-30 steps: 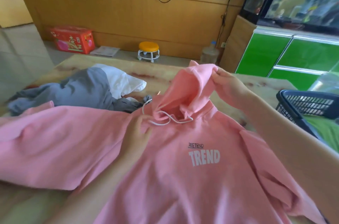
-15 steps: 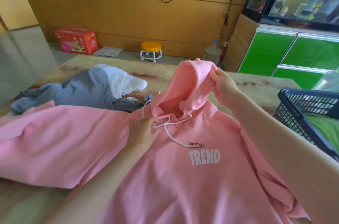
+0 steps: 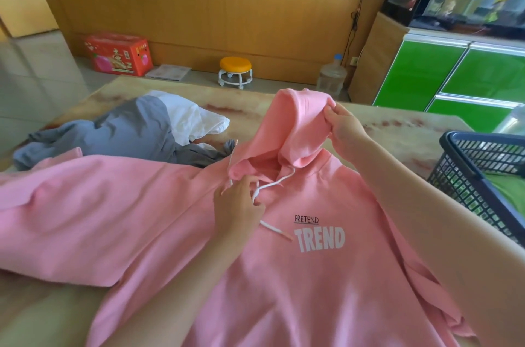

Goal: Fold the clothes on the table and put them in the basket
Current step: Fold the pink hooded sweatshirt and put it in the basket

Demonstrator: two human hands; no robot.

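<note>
The beige marbled table (image 3: pixel 397 130) is carrying all the laundry in view. A pink cotton hoodie (image 3: pixel 170 218) is lying face up across the near half of it, with the white printed lettering (image 3: pixel 319 238) showing on the chest and one sleeve stretching out to the left. A crumpled grey garment (image 3: pixel 122 136) is lying beyond that sleeve, touching the hoodie's upper edge. A dark blue plastic lattice basket (image 3: pixel 466 164) is standing at the table's right side, just beside the hoodie's right shoulder, and is holding a green cloth (image 3: pixel 508 184). A white garment (image 3: pixel 193 116) is lying bunched against the far side of the grey one. The pink hood (image 3: pixel 295 125) is standing raised off the table. The right hand (image 3: pixel 345 129) is gripping the hood near its top edge, with fingers and thumb closing together on the fabric. The left hand (image 3: pixel 238 207) is resting on the hoodie below the neckline, its fingers curling and pinching the white drawstring cord (image 3: pixel 272 183), whose free end is trailing towards the lettering. On the floor beyond the table, a red printed carton (image 3: pixel 118 54) and a small orange-topped wheeled stool (image 3: pixel 235 71) are standing well apart along the wooden wall panel.
</note>
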